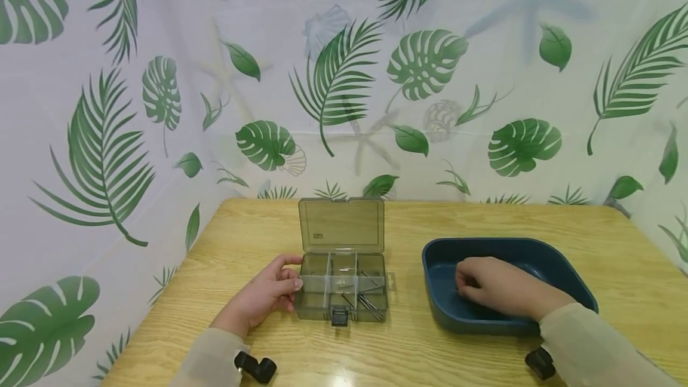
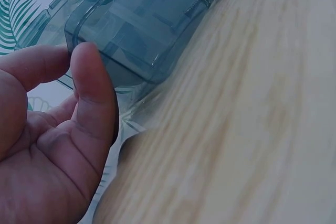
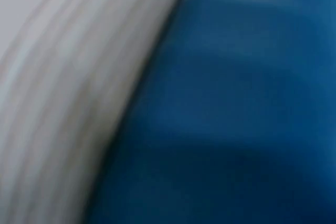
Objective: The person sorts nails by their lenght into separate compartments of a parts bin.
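A translucent grey compartment box [image 1: 314, 300] stands on the table with its lid [image 1: 344, 226] raised at the back. Several thin dark metal rods, like nails or screws [image 1: 368, 303], lie in its right-hand compartments. My left hand [image 1: 263, 294] touches the box's left side; thumb and index fingertips rest against the wall near a corner, as the left wrist view also shows. To the right is a dark blue tub [image 1: 438, 291]. Down inside it is my right hand [image 1: 491, 282], fingers bent toward the thumb. Whether it pinches anything is hidden, and the right wrist view is blurred.
The wooden table [image 1: 258, 232] carries the box and the tub, with a gap between them. A leaf-printed cloth [image 1: 344, 154] hangs behind and along the left side. A black wrist mount [image 1: 255, 367] sits on the left sleeve, another [image 1: 540, 363] on the right.
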Available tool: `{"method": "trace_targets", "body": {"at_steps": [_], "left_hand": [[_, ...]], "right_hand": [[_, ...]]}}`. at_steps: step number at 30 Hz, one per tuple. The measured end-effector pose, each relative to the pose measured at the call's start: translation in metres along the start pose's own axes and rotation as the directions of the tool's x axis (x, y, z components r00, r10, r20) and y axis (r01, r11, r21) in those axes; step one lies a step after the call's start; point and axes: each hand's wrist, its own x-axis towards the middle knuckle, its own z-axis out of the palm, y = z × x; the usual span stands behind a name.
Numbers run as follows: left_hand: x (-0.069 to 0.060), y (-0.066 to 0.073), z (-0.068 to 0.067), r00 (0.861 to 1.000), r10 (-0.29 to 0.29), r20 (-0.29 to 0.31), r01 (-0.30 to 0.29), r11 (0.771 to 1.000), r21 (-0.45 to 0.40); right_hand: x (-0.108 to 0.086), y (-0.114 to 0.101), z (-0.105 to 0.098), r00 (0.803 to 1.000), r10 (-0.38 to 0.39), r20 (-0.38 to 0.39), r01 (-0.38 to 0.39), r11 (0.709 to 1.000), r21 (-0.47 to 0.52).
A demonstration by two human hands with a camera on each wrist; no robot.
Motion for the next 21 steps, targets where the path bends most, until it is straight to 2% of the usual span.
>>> {"method": "trace_targets", "body": {"at_steps": [5,13,21], "left_hand": [[0.000,-0.001,0.000,1.000,0.003,-0.004,-0.003,1.000,0.002],[0.001,-0.002,0.001,1.000,0.003,0.000,-0.003,1.000,-0.003],[0.000,-0.002,-0.001,1.000,-0.005,-0.004,0.005,1.000,0.000]], "right_hand": [[0.004,-0.015,-0.008,0.999,-0.016,-0.052,0.017,1.000,0.012],[0.012,-0.041,-0.016,0.997,-0.038,-0.073,0.037,0.999,-0.020],[0.032,-0.063,-0.016,0.989,-0.103,-0.103,0.100,0.994,-0.035]]}}
